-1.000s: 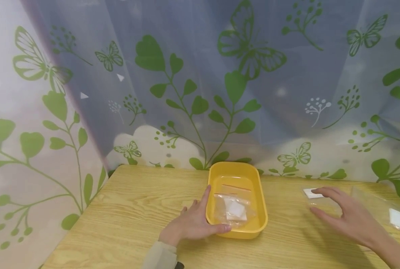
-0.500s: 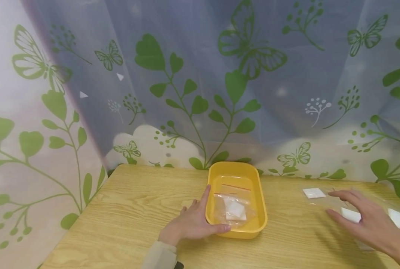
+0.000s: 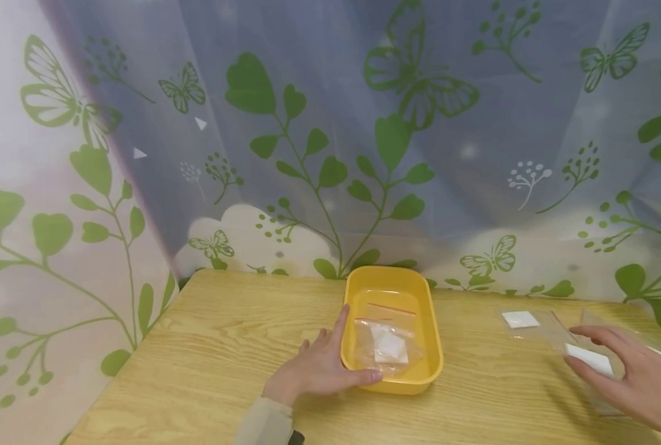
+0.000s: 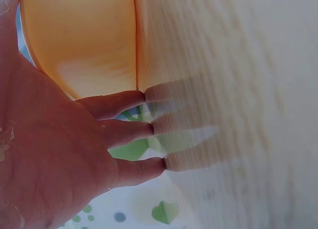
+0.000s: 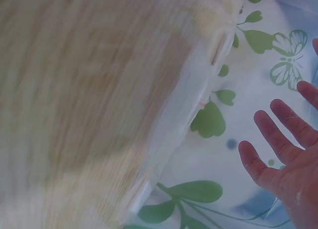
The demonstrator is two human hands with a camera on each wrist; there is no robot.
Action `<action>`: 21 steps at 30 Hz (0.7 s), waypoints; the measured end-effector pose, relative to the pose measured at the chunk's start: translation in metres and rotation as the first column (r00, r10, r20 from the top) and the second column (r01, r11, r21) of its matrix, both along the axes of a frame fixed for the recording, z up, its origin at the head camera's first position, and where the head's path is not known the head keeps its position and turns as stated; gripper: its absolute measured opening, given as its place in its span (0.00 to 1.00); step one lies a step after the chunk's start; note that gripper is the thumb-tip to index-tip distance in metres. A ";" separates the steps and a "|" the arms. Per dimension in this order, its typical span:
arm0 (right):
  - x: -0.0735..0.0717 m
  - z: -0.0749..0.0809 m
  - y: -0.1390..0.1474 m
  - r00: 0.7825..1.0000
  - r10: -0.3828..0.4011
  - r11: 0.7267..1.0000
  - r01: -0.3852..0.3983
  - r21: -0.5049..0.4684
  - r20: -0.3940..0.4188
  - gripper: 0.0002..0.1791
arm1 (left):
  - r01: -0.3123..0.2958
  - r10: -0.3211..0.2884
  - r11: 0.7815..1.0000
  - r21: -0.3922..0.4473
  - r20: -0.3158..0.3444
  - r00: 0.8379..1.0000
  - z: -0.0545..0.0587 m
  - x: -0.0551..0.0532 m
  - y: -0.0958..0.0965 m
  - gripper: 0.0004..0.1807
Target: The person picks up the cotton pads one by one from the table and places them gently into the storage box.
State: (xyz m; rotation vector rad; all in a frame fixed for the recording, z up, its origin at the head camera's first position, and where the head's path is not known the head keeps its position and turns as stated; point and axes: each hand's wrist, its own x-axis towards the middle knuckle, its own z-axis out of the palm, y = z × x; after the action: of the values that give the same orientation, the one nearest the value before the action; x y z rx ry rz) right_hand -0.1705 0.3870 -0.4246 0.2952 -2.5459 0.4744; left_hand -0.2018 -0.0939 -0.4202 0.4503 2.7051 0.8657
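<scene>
Your left hand [image 3: 320,369] is spreading; your right hand [image 3: 631,378] is hovering.
You are stretching the left thumb away from straight fingers and curving the right fingers loosely, thumb and index apart.

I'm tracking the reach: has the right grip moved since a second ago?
Yes, rightward: in the head view, the right grip is now farther from the unmoved yellow tray.

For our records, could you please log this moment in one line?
left hand: against yellow bin; right hand: over clear packet; bin: bagged white squares inside
</scene>
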 end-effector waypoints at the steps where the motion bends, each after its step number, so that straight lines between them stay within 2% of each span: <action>1: 0.001 -0.001 0.002 1.000 -0.003 1.000 0.003 -0.002 -0.002 0.26 | 0.000 0.000 1.000 0.000 0.000 1.000 0.000 0.000 0.000 0.70; 6: 0.001 -0.007 0.012 0.999 0.003 1.000 -0.002 0.014 -0.043 0.27 | -0.004 0.004 1.000 0.003 0.001 1.000 0.000 -0.001 0.000 0.70; 12: -0.002 -0.020 0.026 0.995 0.042 0.999 -0.040 0.023 -0.087 0.32 | -0.009 0.009 1.000 0.004 0.012 1.000 0.000 -0.001 0.000 0.70; 15: -0.004 -0.027 0.034 0.996 0.047 0.998 -0.044 0.036 -0.080 0.32 | -0.006 0.006 1.000 0.009 0.021 1.000 0.001 0.000 0.000 0.70; 21: -0.008 -0.036 0.047 1.000 -0.001 0.995 0.002 0.104 -0.014 0.30 | -0.006 0.006 1.000 0.012 0.022 1.000 0.000 0.000 0.000 0.70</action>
State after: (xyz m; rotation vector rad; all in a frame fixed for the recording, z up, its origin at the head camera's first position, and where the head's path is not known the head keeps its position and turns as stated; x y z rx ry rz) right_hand -0.1788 0.4344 -0.4609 0.3335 -2.5612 0.3391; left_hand -0.2020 -0.0934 -0.4200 0.4333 2.6841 0.8838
